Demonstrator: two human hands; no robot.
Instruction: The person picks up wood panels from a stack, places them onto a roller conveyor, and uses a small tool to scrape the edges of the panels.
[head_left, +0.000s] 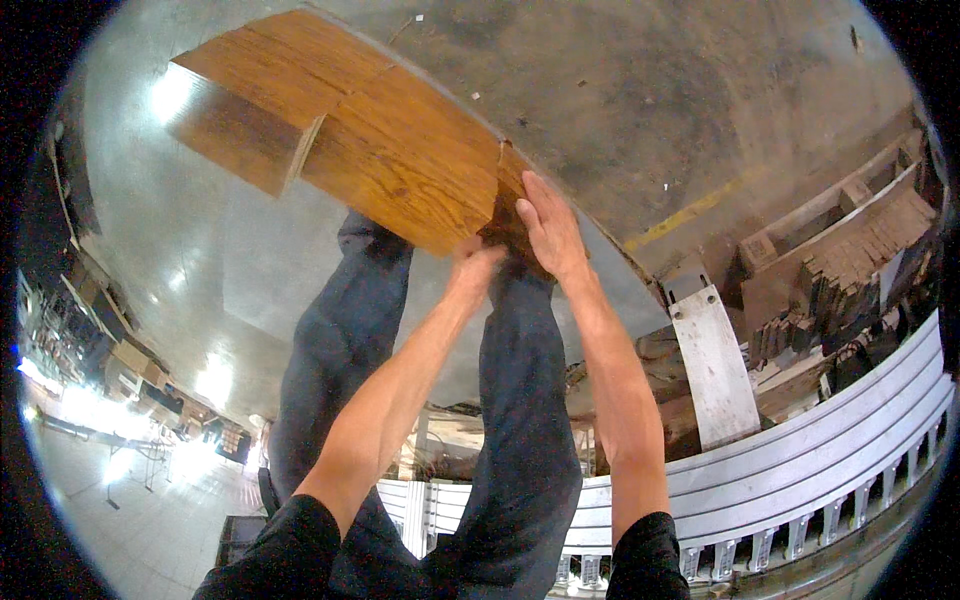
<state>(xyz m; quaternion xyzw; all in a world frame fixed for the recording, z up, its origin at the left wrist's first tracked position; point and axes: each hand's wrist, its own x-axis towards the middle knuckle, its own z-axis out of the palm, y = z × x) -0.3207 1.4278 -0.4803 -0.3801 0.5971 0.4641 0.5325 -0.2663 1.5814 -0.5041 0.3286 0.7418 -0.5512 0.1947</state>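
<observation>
Both our hands grip the near end of the long brown wood-grain plank (pixel 400 150): right hand (pixel 550 228) on top, left hand (pixel 475 268) underneath; it runs away up-left.

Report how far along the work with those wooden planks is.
Done: one wooden plank already lies on the shiny metal table. In hand: both hands grip the near end of a second plank lying beside it; the left hand is under the end, the right hand lies on top. Left: a stack of wood pieces waits at the right; whether it comes next cannot be told.
</observation>
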